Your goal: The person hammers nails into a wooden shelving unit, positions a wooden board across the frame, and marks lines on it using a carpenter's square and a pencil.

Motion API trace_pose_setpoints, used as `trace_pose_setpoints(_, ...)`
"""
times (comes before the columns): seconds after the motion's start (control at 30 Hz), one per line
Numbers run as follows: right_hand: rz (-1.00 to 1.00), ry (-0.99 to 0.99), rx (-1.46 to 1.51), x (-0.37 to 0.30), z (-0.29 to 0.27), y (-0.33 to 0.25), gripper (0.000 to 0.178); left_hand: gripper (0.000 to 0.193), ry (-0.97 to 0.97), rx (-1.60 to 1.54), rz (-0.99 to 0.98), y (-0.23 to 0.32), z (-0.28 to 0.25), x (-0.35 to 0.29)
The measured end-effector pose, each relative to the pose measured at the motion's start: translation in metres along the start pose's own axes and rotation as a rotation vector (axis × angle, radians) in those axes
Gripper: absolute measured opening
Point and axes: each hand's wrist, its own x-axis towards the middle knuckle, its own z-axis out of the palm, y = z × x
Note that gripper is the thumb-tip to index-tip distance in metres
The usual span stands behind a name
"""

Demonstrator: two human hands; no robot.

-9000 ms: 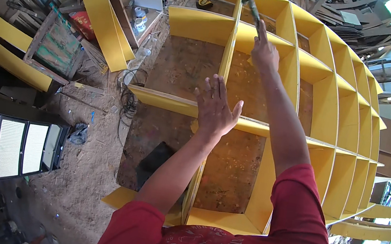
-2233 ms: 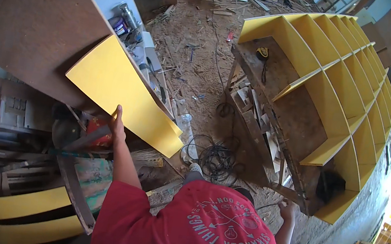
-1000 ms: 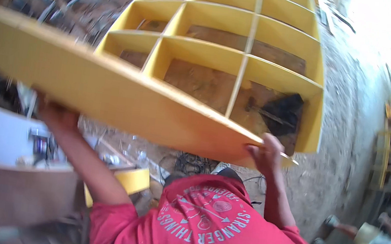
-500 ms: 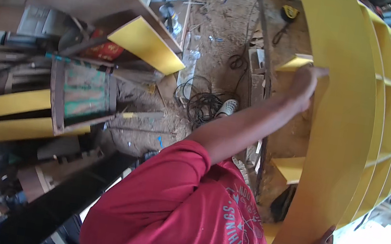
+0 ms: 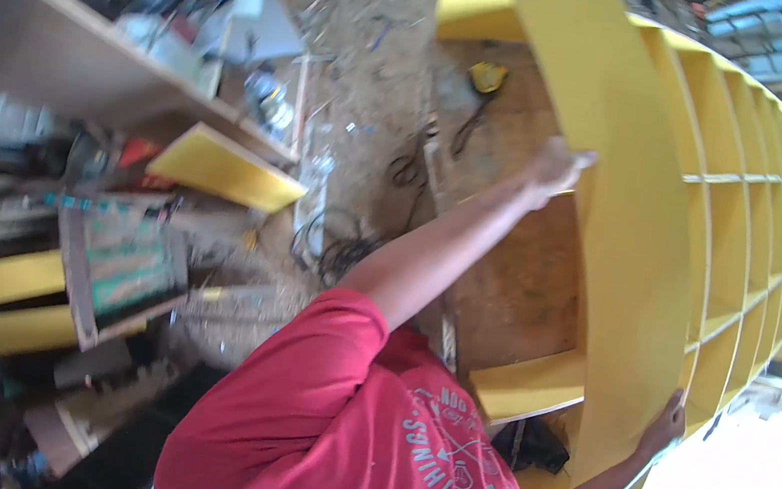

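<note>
A long yellow board (image 5: 633, 281) runs from the top of the view to the lower right, along the near side of a yellow compartmented shelf unit (image 5: 733, 225). My left hand (image 5: 556, 168) grips the board's left edge, with fingers reaching over its face. Lower down, my right hand (image 5: 663, 425) is closed on the right edge, its thumb side up. Left of the board, a short yellow shelf piece (image 5: 532, 382) juts out over a brown wooden panel (image 5: 523, 274). How firmly the long board is joined to the unit cannot be seen.
A yellow and black tape measure (image 5: 486, 78) lies on the brown surface. Black cable (image 5: 344, 256) is coiled on the littered dirt floor. At left are a loose yellow board (image 5: 226, 167), a worn green-topped wooden stool (image 5: 132, 272) and a cluttered workbench (image 5: 125, 63).
The whole view has shifted, so the floor and bench appear lower and further left. My right hand now sits higher against the long board. Both hands remain on its edges.
</note>
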Motion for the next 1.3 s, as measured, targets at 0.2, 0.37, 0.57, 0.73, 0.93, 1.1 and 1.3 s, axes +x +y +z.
trace_pose_setpoints(0.2,0.044,0.201,0.146,0.023,0.04,-0.001,0.073,0.033,-0.188,0.288,-0.119,0.043,0.011,0.039)
trace_pose_setpoints(0.37,0.163,0.181,0.183,0.039,0.048,-0.036,0.061,0.044,-0.187,0.516,-0.171,0.048,0.006,0.081)
trace_pose_setpoints(0.57,-0.105,0.29,0.023,0.034,0.051,0.0,0.031,0.053,-0.078,1.163,-0.106,0.069,0.001,0.107)
trace_pose_setpoints(0.73,0.309,0.406,-0.025,-0.038,0.028,0.124,0.034,0.03,0.43,1.112,0.542,0.098,-0.034,0.189)
trace_pose_setpoints(0.93,0.79,0.491,-0.341,-0.149,0.04,0.311,0.059,0.044,0.073,1.47,0.602,0.152,-0.126,0.332)
trace_pose_setpoints(1.1,1.079,0.215,0.016,-0.165,0.026,0.292,0.074,0.041,0.037,1.721,0.388,0.173,-0.138,0.373)
trace_pose_setpoints(1.3,1.082,0.485,0.062,-0.172,0.011,0.278,0.065,0.047,0.08,1.555,0.331,0.171,-0.138,0.395)
